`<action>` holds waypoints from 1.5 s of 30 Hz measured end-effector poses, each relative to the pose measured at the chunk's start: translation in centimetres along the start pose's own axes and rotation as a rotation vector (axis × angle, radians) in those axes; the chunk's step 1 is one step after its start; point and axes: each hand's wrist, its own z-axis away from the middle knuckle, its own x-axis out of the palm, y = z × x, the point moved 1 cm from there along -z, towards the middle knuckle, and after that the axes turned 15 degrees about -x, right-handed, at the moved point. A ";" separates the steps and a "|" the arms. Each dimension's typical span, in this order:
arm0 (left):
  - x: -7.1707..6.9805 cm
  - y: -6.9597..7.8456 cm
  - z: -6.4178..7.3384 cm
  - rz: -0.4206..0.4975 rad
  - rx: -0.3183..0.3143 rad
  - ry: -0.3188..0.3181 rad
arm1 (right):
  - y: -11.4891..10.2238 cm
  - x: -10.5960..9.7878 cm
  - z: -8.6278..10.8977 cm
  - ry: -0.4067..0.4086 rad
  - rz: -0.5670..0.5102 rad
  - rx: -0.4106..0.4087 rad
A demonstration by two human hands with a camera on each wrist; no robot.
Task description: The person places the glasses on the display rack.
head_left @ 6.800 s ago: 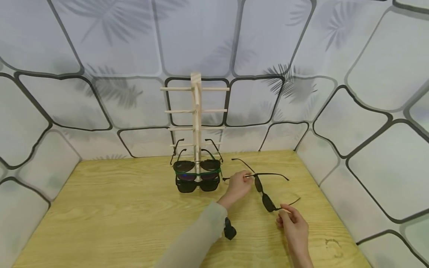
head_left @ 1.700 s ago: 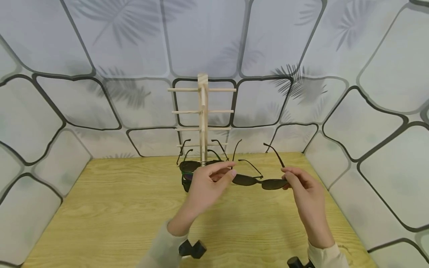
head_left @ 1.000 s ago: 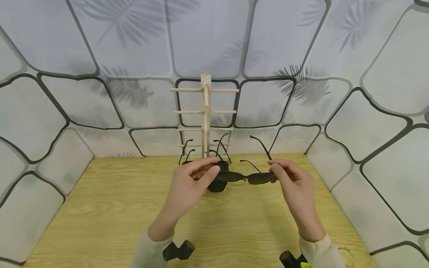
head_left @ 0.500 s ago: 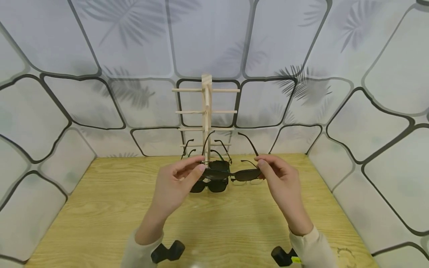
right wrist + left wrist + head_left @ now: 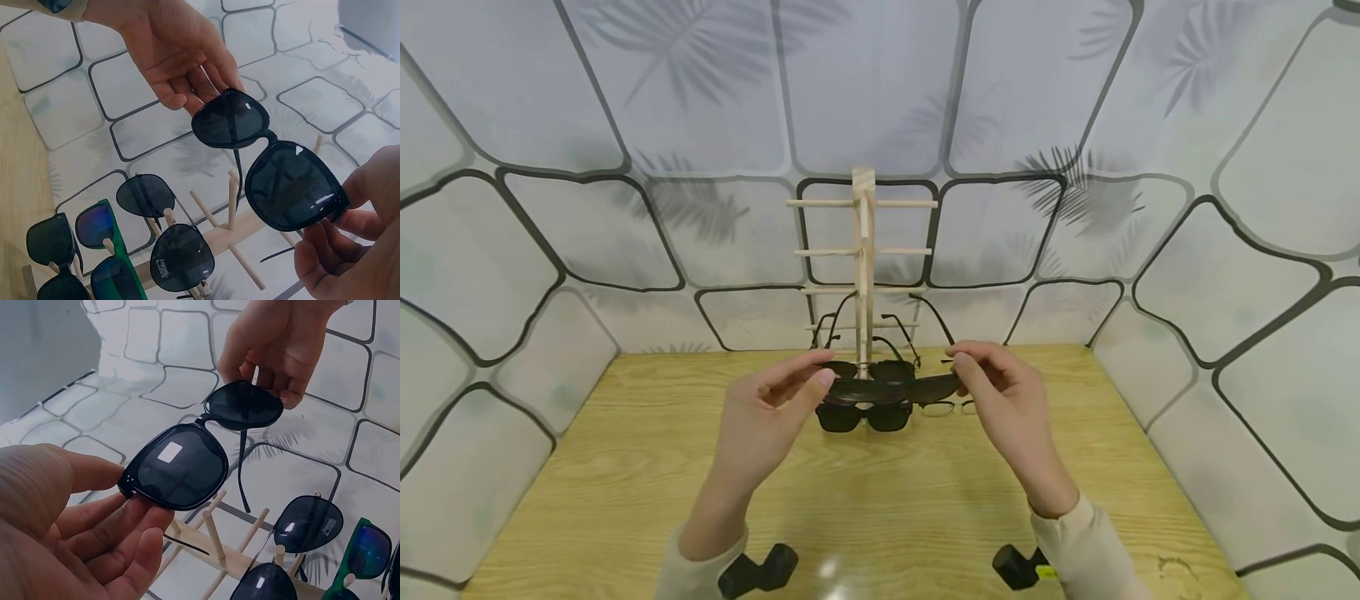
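Black sunglasses [image 5: 934, 388] are held up by both hands in front of the wooden display rack [image 5: 863, 267], arms unfolded towards it. My left hand [image 5: 767, 417] pinches their left outer corner between thumb and fingers. At the opposite corner my right hand [image 5: 1007, 408] grips in the same way. Both wrist views show the dark lenses [image 5: 181, 465] and the hinge corners at the fingertips. Behind, on the rack's low pegs, hang metal-framed sunglasses [image 5: 181, 257], green-framed sunglasses [image 5: 119, 275] and black sunglasses [image 5: 887, 417], partly covered in the head view.
The rack's upper pegs [image 5: 906, 203] bear no glasses. Thin-framed clear glasses [image 5: 937, 409] lie on the wooden table [image 5: 625, 467] to the rack's right, partly behind the right hand. A patterned backdrop [image 5: 715, 225] encloses the table at the back and sides.
Earlier the sunglasses were at the right of the rack, turned at a slant. Both hands have since squared them up and carried them left, in front of the rack.
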 end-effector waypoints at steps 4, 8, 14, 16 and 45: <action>-0.4 0.0 0.0 0.000 -0.007 0.000 | -0.1 0.3 -0.1 -0.020 0.005 -0.018; -0.8 0.0 -0.2 -0.011 0.000 0.017 | -0.3 0.6 -0.4 -0.037 0.014 -0.020; -1.4 -0.1 -0.8 -0.009 0.014 0.032 | -0.3 1.3 -1.1 -0.054 0.006 -0.023; -1.5 -0.3 -1.1 -0.023 0.011 0.033 | -0.2 1.5 -1.3 -0.048 -0.001 -0.017; -1.8 -1.1 -5.5 -0.024 0.021 0.113 | 1.4 3.5 -4.5 -0.006 -0.034 -0.004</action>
